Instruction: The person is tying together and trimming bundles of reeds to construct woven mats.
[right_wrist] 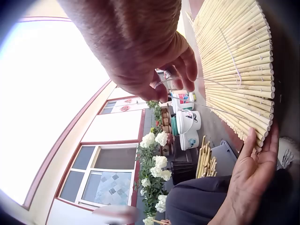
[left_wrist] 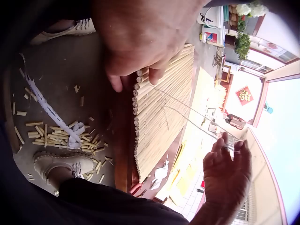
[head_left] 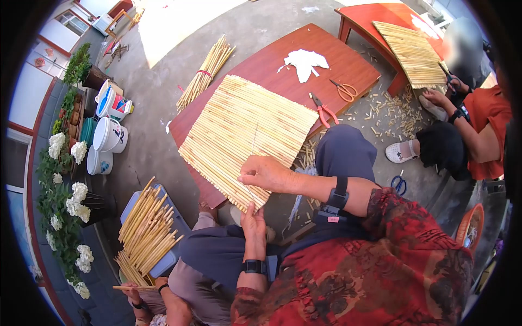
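A mat of pale reed sticks (head_left: 244, 130) bound side by side lies on the red wooden table (head_left: 304, 43), its near corner towards me. My left hand (head_left: 254, 225) grips the mat's near edge, thumb on top and fingers beneath. Above that edge, my right hand (head_left: 266, 174) pinches a thin white string (right_wrist: 239, 78). In the right wrist view the string loops back to the mat, where rows of stitches cross the sticks. Two strands run from the mat to the right hand (left_wrist: 227, 173) in the left wrist view.
Red-handled pliers (head_left: 323, 110), scissors (head_left: 345, 91) and a white cloth (head_left: 305, 63) lie on the table. A reed bundle (head_left: 205, 73) stands behind; loose reeds (head_left: 147, 228) fill a blue tray at left. Another person (head_left: 484, 125) works on a second mat (head_left: 410, 54).
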The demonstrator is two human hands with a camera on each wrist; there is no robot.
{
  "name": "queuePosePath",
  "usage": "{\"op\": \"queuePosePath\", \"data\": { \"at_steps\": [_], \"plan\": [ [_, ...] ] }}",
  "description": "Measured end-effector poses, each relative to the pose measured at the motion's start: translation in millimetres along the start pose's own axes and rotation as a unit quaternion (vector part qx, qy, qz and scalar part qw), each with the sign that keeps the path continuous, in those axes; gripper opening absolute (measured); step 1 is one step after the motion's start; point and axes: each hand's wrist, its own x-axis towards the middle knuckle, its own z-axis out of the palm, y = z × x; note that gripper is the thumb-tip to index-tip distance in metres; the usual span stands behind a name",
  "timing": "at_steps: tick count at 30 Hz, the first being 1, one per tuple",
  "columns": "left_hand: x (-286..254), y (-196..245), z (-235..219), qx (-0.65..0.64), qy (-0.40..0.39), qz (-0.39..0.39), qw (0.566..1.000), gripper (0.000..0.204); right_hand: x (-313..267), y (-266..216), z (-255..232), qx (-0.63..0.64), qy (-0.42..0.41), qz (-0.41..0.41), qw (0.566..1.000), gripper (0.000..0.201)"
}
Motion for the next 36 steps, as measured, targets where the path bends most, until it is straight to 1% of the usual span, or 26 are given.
{"op": "queuePosePath", "data": {
  "at_steps": [1, 2, 3, 5, 6, 7, 8, 10, 11, 12, 13, 14, 15, 17, 18, 19, 21, 22, 25, 26, 27, 30, 33, 34, 35, 36],
  "plan": [
    [-3, -3, -1, -0.008, -0.007, -0.052, 0.999, 0.042, 0, -1, -8, 0.001, -0.004, 0.003, 1.0, 0.026],
    [-6, -5, -2, -0.014, -0.014, -0.104, 0.994, 0.042, 2, 0, -16, 0.077, -0.052, 0.089, 0.992, 0.024],
    [-9, -6, 0, -0.014, -0.014, -0.103, 0.994, 0.042, 0, -2, -24, 0.078, -0.052, 0.089, 0.992, 0.024],
    [-14, -7, 7, -0.005, -0.015, -0.103, 0.995, 0.039, -7, -16, -45, 0.206, -0.071, 0.111, 0.97, 0.02],
    [-15, -8, 10, -0.004, -0.019, -0.101, 0.995, 0.039, -12, -23, -53, 0.255, -0.082, 0.139, 0.953, 0.017],
    [-16, -8, 13, -0.013, -0.034, -0.109, 0.993, 0.039, -16, -21, -60, 0.254, -0.08, 0.135, 0.954, 0.017],
    [-17, -7, 15, -0.022, -0.047, -0.113, 0.992, 0.04, -20, -18, -65, 0.267, -0.101, 0.136, 0.949, 0.017],
    [-18, -7, 27, -0.043, -0.049, -0.109, 0.992, 0.039, -26, -11, -77, 0.291, -0.139, 0.139, 0.936, 0.015],
    [-19, -7, 32, -0.062, -0.05, -0.111, 0.991, 0.039, -30, -7, -81, 0.294, -0.141, 0.132, 0.936, 0.015],
    [-15, -9, 33, -0.062, -0.027, -0.089, 0.994, 0.038, -34, -4, -87, 0.295, -0.139, 0.14, 0.935, 0.015],
    [-12, -9, 33, -0.062, -0.029, -0.084, 0.994, 0.038, -37, -2, -92, 0.295, -0.137, 0.148, 0.934, 0.015],
    [-9, -10, 32, -0.048, -0.016, -0.052, 0.997, 0.039, -41, -2, -99, 0.247, -0.131, 0.148, 0.949, 0.015],
    [-7, -11, 33, -0.035, -0.003, -0.021, 0.999, 0.039, -44, 0, -104, 0.245, -0.129, 0.145, 0.95, 0.015],
    [1, -2, 33, -0.061, 0.005, -0.022, 0.998, 0.039, -49, 8, -116, 0.125, -0.127, 0.095, 0.979, 0.016],
    [5, 6, 33, -0.068, 0.0, 0.017, 0.998, 0.037, -52, 21, -119, 0.084, -0.125, 0.069, 0.986, 0.015],
    [8, 16, 32, -0.074, -0.005, 0.055, 0.996, 0.036, -55, 23, -122, 0.084, -0.121, 0.071, 0.987, 0.015],
    [13, 42, 33, -0.053, 0.007, 0.095, 0.994, 0.036, -64, 23, -131, -0.045, -0.09, 0.068, 0.993, 0.014],
    [17, 55, 31, -0.033, -0.004, 0.124, 0.992, 0.036, -70, 12, -133, -0.151, -0.052, 0.067, 0.985, 0.014],
    [23, 96, 35, 0.013, -0.021, 0.185, 0.982, 0.038, -77, 17, -132, -0.215, -0.033, 0.081, 0.973, 0.014],
    [20, 107, 41, 0.024, -0.032, 0.204, 0.978, 0.039, -79, 21, -133, -0.265, -0.02, 0.056, 0.962, 0.014],
    [17, 117, 46, 0.035, -0.043, 0.223, 0.973, 0.04, -79, 24, -133, -0.269, -0.015, 0.06, 0.961, 0.014],
    [18, 141, 48, 0.057, -0.062, 0.246, 0.966, 0.043, -79, 30, -134, -0.308, -0.02, 0.071, 0.949, 0.012],
    [1, 163, 51, 0.096, -0.056, 0.261, 0.959, 0.045, -79, 30, -136, -0.334, -0.015, 0.085, 0.938, 0.011],
    [-6, 170, 53, 0.125, -0.052, 0.285, 0.949, 0.045, -79, 30, -138, -0.339, -0.013, 0.086, 0.937, 0.011],
    [-15, 178, 54, 0.122, -0.055, 0.283, 0.95, 0.045, -80, 32, -138, -0.353, 0.004, 0.083, 0.932, 0.011],
    [-25, 187, 56, 0.148, -0.038, 0.297, 0.943, 0.044, -81, 33, -138, -0.366, 0.021, 0.08, 0.927, 0.012]
  ]
}}
